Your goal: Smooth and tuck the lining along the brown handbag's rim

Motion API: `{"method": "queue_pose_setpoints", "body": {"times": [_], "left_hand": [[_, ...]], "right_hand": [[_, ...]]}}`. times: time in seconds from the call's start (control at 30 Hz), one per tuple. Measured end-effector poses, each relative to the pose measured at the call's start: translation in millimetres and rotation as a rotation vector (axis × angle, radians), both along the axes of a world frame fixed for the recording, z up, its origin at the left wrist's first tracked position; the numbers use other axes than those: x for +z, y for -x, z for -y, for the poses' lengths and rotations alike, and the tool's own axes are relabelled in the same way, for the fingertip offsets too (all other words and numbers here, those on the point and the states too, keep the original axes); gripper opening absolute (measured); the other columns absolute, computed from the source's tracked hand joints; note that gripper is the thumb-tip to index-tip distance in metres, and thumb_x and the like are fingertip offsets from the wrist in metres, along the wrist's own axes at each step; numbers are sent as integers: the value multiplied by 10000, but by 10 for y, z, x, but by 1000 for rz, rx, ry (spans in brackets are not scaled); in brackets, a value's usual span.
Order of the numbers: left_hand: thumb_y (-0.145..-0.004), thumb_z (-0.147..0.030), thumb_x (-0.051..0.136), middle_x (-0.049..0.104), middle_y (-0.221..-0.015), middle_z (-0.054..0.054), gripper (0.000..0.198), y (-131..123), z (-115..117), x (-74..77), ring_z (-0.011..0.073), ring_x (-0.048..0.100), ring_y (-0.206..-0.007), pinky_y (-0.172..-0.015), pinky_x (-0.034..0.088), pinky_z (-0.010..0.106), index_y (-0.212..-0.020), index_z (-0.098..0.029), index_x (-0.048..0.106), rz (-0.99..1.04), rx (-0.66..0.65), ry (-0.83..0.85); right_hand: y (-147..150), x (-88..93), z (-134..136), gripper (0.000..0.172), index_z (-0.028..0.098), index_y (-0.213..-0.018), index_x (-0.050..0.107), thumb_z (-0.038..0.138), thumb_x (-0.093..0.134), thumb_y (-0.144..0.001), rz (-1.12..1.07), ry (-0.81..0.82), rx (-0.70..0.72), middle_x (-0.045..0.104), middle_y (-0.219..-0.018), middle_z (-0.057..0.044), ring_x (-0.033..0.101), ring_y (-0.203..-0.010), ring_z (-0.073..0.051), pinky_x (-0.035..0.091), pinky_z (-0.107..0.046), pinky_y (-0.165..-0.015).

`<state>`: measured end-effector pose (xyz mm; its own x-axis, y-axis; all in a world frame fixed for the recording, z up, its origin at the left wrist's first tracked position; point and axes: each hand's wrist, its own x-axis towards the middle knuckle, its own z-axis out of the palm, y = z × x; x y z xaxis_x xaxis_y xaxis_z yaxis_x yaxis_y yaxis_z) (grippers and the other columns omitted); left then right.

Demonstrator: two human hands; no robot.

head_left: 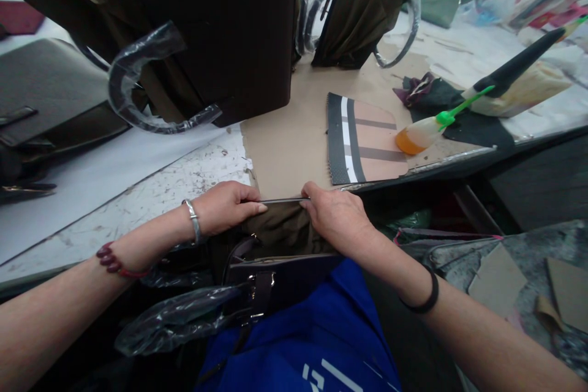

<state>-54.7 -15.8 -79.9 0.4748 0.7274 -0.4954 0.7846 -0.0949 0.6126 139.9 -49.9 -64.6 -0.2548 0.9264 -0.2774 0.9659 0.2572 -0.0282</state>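
Observation:
A dark handbag (294,266) with an olive lining (287,223) rests on my lap against the table's edge. My left hand (229,205) pinches the thin dark top edge of one side of the bag between thumb and fingers. A short way to the right, my right hand (335,214) pinches the same edge, so a straight stretch of it shows between my hands. The bag's handle (177,318), wrapped in clear plastic, hangs toward the lower left. Metal fittings and a strap (263,294) show on its near side. My fingertips hide parts of the edge.
On the table's cardboard sheet (285,147) lie a striped, curved panel (367,141) and a bottle of orange liquid (418,135) with a green nozzle. Large dark bags (229,30) with plastic-wrapped handles stand at the back left. A grey bag (50,92) lies farther left.

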Motion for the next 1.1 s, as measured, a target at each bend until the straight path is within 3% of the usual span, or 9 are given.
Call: {"method": "queue_pose_setpoints", "body": {"times": [0.37, 0.7, 0.93, 1.1], "left_hand": [[-724, -460, 411, 534, -547, -20, 341, 20, 3, -59, 126, 473, -540, -489, 315, 208, -662, -174, 585, -18, -15, 7], [-792, -467, 302, 519, -566, -2, 396, -42, 10, 131, 141, 482, -566, -539, 338, 234, -629, -178, 519, -148, -112, -94], [-775, -446, 432, 576, -730, 55, 306, -281, 26, 124, 187, 513, -683, -588, 349, 263, -718, -167, 546, -279, -180, -391], [-773, -382, 454, 602, -723, 47, 237, -471, 10, 112, 188, 535, -677, -576, 339, 253, -774, -171, 562, -278, -230, -318]], "right_hand": [[-38, -79, -57, 140, 234, -925, 492, 316, 409, -847, -39, -1, 21, 607, -653, -42, 563, -595, -179, 333, -246, -519], [-57, -90, -79, 154, 233, -924, 514, 286, 393, -846, -86, 2, 38, 593, -629, -34, 586, -629, -187, 355, -241, -523], [-73, -111, -84, 137, 236, -899, 514, 292, 404, -839, -111, -24, 54, 596, -618, -34, 592, -621, -201, 360, -246, -505], [-84, -125, -87, 132, 233, -909, 510, 244, 413, -820, -137, -15, 58, 607, -647, -34, 590, -635, -190, 365, -245, -520]]}}
